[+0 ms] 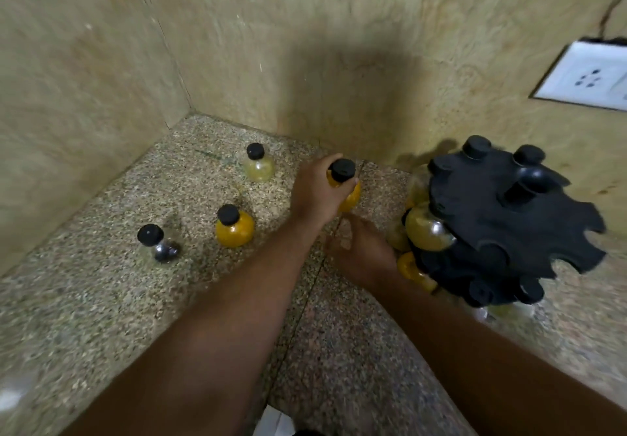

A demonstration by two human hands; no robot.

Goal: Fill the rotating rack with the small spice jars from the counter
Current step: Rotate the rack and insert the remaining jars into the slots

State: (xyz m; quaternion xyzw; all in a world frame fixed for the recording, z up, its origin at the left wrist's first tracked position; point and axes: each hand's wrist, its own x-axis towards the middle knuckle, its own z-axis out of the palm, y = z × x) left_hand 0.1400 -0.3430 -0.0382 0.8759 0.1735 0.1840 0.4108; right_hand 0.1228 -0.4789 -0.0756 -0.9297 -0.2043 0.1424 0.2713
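Note:
My left hand [317, 195] is closed around a small orange-filled jar with a black cap [343, 171], standing at the middle of the speckled counter [101, 300]. My right hand [359, 252] rests low beside the black rotating rack [509, 218] at the right, fingers loose, holding nothing that I can see. The rack carries several round jars; a yellow one [428, 230] and an orange one [412, 271] hang on its near side. Three loose jars stand on the counter: a pale yellow one [259, 164], an orange one [234, 227] and a dark-filled one [159, 244].
Tiled walls meet in a corner [190, 110] behind the jars. A white wall socket [590, 76] is mounted on the right wall above the rack. The image is motion-blurred.

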